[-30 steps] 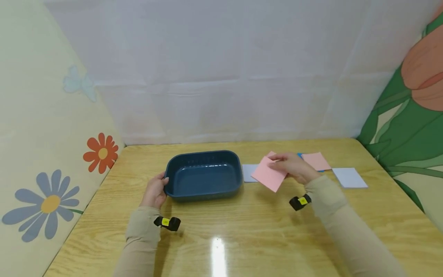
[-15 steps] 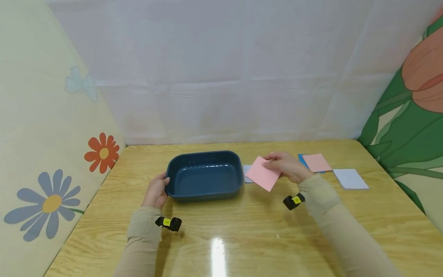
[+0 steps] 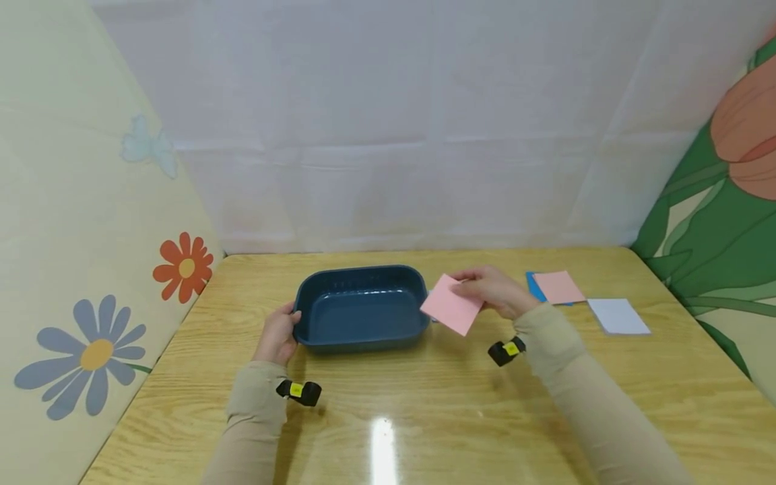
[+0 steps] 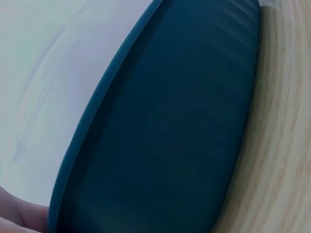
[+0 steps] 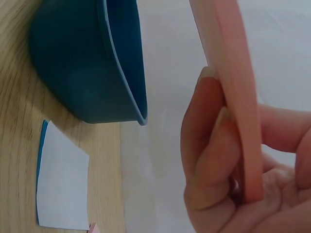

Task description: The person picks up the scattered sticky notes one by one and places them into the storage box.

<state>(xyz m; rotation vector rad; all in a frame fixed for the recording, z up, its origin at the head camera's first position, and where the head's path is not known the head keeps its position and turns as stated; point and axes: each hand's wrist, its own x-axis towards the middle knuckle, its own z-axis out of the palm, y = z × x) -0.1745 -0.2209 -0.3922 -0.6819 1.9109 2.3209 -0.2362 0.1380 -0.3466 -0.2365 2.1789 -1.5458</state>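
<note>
My left hand [image 3: 279, 335] holds the left end of a dark blue rectangular bin [image 3: 364, 344], thumb over the rim. The left wrist view is mostly filled by the bin's side wall [image 4: 165, 126]. Between the thumb and fingers of my right hand [image 3: 494, 291] is a pink pad of square paper [image 3: 451, 306], raised above the table just off the bin's right end. Seen edge-on in the right wrist view, the pink pad [image 5: 238, 97] looks thin and slightly bent. Below it lies a white pad with a blue layer under it [image 5: 63, 179], almost wholly hidden in the head view.
Farther right on the wooden table [image 3: 436, 417], a pink pad [image 3: 559, 287] overlaps a blue one [image 3: 535, 287]. A white pad [image 3: 619, 316] lies beside them. White cloth [image 3: 388, 135] hangs behind the table, and painted panels flank both sides.
My right hand has carried the pink pad left, closer to the bin's right end. The left hand keeps its hold on the bin, which stays in place.
</note>
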